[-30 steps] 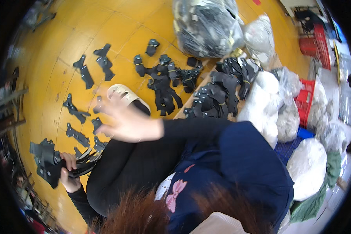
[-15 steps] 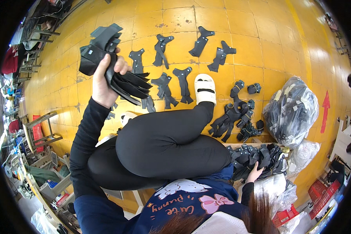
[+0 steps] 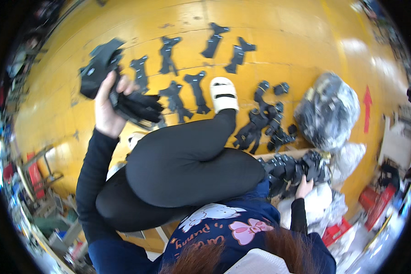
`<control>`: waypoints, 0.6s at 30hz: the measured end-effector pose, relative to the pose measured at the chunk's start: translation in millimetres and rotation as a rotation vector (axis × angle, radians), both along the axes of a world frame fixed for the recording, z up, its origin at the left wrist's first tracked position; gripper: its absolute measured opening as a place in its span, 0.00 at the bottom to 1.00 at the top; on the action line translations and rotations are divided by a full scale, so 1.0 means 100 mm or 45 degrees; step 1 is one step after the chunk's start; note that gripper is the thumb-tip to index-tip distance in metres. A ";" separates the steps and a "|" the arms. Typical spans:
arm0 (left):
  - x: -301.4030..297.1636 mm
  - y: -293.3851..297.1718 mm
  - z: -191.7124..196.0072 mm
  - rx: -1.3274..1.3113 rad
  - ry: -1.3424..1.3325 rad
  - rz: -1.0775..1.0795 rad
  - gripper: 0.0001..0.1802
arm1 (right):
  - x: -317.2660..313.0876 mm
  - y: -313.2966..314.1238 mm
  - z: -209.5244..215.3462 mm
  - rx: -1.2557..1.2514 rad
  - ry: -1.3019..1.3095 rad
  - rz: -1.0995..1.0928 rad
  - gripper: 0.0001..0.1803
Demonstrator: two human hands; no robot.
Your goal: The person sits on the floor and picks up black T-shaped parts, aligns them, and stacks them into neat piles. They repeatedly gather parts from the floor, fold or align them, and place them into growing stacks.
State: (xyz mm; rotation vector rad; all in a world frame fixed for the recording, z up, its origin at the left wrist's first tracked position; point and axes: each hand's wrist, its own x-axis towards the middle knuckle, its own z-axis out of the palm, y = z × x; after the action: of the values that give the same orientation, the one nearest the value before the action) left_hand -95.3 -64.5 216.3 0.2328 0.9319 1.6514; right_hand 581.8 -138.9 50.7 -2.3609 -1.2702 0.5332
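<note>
From where I stand, a seated person's left hand (image 3: 108, 114) clasps a bundle of black straps (image 3: 95, 77), upper left of the frame, as the right hand (image 3: 303, 187) reaches into a pile of black pieces (image 3: 284, 167), lower right; whether it grips any, I cannot tell. The bundle looks light, pliable and sturdy, its layers apt to slide, best held firmly mid-length. Against half a second ago, the right hand sits slightly farther right along the pile.

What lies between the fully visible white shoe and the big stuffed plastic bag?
In the head view, black bundles lie on the yellow floor between the white shoe and plastic bag.
</note>
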 end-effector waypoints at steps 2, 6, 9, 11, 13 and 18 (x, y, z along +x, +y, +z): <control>0.04 0.03 -0.05 0.023 -0.010 -0.016 0.13 | 0.17 0.09 -0.01 0.028 0.151 -0.087 0.19; -0.10 -0.16 -0.14 0.025 0.079 -0.057 0.22 | -0.89 0.80 0.48 0.217 0.235 0.195 0.10; 0.05 -0.12 -0.09 -0.118 0.267 -0.037 0.27 | -1.47 1.17 0.50 0.330 0.634 0.299 0.15; 0.09 -0.10 -0.09 -0.157 0.298 -0.044 0.28 | -1.80 1.38 0.44 0.338 0.771 0.409 0.17; 0.02 -0.11 -0.08 -0.172 0.331 -0.070 0.29 | -2.13 1.56 0.45 0.275 0.823 0.539 0.17; -0.08 -0.19 -0.11 -0.299 0.381 -0.067 0.23 | -2.83 1.90 0.46 0.173 1.011 0.734 0.19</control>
State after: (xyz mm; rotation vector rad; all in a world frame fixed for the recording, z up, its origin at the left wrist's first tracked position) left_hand -103.1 -83.6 205.6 0.3460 1.3244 1.4670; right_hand 299.1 51.1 96.4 -1.3758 -1.4723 1.3357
